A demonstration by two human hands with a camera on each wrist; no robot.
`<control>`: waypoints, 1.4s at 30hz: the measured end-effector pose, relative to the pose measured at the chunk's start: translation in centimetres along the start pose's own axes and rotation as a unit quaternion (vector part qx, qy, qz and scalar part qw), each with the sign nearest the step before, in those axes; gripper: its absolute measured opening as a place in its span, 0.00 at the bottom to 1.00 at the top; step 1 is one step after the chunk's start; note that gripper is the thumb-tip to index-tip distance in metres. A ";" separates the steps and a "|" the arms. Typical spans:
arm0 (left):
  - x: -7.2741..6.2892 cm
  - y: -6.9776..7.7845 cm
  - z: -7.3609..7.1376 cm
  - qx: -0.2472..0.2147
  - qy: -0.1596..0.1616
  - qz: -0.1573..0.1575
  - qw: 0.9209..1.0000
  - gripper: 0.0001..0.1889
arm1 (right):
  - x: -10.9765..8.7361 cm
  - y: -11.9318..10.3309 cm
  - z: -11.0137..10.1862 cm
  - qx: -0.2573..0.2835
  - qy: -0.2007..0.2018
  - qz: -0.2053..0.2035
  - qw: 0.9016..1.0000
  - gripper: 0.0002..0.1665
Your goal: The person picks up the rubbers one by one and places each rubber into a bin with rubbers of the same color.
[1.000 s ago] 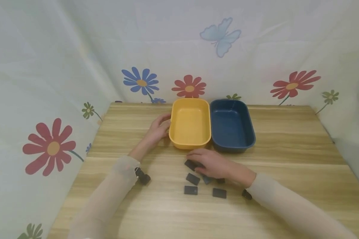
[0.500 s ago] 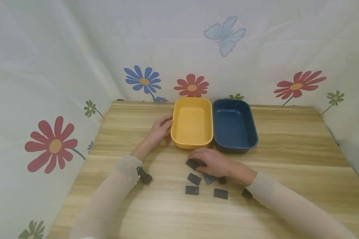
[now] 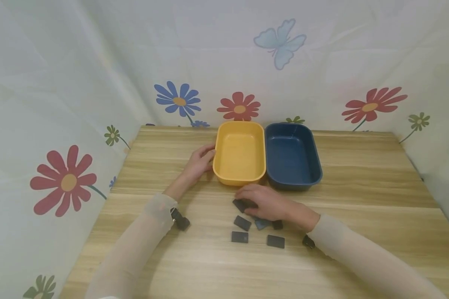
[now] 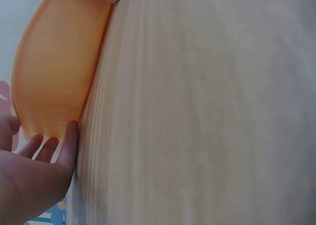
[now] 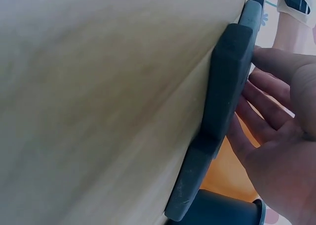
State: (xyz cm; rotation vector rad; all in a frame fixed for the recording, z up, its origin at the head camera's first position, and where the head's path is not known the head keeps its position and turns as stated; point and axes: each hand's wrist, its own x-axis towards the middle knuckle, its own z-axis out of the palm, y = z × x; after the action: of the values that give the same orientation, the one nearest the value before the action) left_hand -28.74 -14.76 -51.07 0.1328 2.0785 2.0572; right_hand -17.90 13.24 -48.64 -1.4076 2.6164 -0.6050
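Observation:
My left hand [image 3: 200, 161] touches the left wall of the yellow bin [image 3: 221, 179], its fingertips lying against the outside in the left wrist view. My right hand [image 3: 263, 202] is low over a group of small dark rectangular blocks, just in front of the bins. Its thumb and fingers pinch a dark block [image 3: 239, 205], partly covered by the hand. A bluish-grey block [image 3: 262, 224] and a black block [image 3: 278, 224] show below the palm. In the right wrist view, a dark block [image 5: 229, 76] lies close beneath the fingers.
A dark blue bin [image 3: 312, 182] stands against the yellow bin's right side. More dark blocks lie nearer the person: one tilted block [image 3: 243, 223], one front left block [image 3: 240, 237] and one front right block [image 3: 275, 241]. A flowered cloth [image 3: 314, 74] hangs behind the wooden table [image 3: 194, 265].
The head view has shifted slightly. Both hands, the bins and the blocks keep nearly the same places.

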 end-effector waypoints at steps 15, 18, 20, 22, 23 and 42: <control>0.0 -0.3 -0.2 0.004 0.001 0.005 1.000 0.25 | 0.3 -0.2 0.0 -0.007 0.002 -0.011 1.000 0.27; 0.1 -0.1 -0.2 0.003 0.003 0.007 1.000 0.26 | 0.4 -0.2 -0.2 -0.011 0.006 -0.014 1.000 0.26; 0.1 0.0 -0.1 0.002 0.006 0.007 1.000 0.26 | 0.4 -0.2 -0.3 -0.013 0.006 -0.014 1.000 0.26; 0.2 0.0 0.0 0.003 0.010 0.007 1.000 0.27 | 0.5 -0.2 -0.5 -0.013 0.005 -0.014 1.000 0.25; 0.2 0.0 0.0 0.004 0.011 0.008 1.000 0.27 | 0.5 -0.3 -0.5 -0.014 0.004 -0.014 1.000 0.25; -0.2 0.2 0.2 0.006 0.012 0.008 1.000 0.26 | 1.0 -3.3 -5.2 0.062 0.043 -0.030 0.997 0.22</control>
State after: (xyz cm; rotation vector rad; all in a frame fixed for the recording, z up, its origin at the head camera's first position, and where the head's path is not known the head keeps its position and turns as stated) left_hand -28.51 -14.63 -50.86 0.1274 2.1117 2.0650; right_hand -17.37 12.32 -42.56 -1.4568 2.5570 -0.8386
